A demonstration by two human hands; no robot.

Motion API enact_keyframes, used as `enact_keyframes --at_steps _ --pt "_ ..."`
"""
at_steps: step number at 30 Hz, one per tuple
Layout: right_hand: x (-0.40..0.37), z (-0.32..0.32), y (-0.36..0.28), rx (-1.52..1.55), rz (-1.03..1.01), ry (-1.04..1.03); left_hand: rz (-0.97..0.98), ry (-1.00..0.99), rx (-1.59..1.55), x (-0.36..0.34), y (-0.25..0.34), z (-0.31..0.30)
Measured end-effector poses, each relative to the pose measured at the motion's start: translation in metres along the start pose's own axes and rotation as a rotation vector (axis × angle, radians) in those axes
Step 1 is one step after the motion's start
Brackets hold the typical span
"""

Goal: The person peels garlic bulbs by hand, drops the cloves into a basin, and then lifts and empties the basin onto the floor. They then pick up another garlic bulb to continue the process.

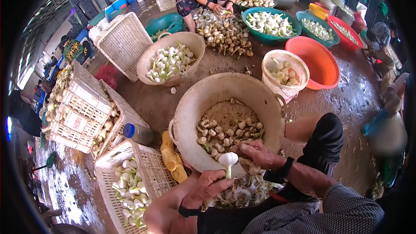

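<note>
Market worker sorts garlic: a large cream basin [190, 108] of unpeeled garlic [225, 130] sits on the wet floor [156, 99] straight ahead. The right hand [260, 154] lies loosely curled on the pile; whether it grips anything cannot be told. The left hand [206, 188], nearer the body, pinches a peeled white bulb [228, 159] by its stalk, upright, just beside the right. A crate label [76, 121] is illegible.

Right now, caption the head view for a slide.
Above a basin of unpeeled garlic, the left hand pinches a peeled garlic bulb by its stalk; the right hand rests on the pile.
</note>
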State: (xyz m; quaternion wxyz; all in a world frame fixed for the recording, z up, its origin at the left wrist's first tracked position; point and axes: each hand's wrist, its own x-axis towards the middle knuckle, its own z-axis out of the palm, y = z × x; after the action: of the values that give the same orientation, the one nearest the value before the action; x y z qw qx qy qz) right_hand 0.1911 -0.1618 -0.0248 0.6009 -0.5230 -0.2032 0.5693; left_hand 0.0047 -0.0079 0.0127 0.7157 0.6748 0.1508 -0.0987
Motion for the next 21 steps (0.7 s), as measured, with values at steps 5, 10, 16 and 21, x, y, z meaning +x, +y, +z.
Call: enact_keyframes --at_steps 5,10,16,21 --pt "-0.006 0.011 -0.005 -0.386 -0.234 -0.182 0.115 -0.087 0.210 0.004 0.004 0.006" --pt "-0.010 0.012 -0.005 -0.293 -0.223 -0.082 0.012 -0.013 -0.182 0.010 -0.020 0.009" --pt "-0.009 0.011 -0.010 -0.438 -0.292 -0.104 -0.020 -0.021 -0.439 0.013 -0.036 0.012" --pt "-0.010 0.010 -0.013 -0.365 -0.206 -0.110 -0.045 -0.068 -0.697 0.013 -0.031 0.013"
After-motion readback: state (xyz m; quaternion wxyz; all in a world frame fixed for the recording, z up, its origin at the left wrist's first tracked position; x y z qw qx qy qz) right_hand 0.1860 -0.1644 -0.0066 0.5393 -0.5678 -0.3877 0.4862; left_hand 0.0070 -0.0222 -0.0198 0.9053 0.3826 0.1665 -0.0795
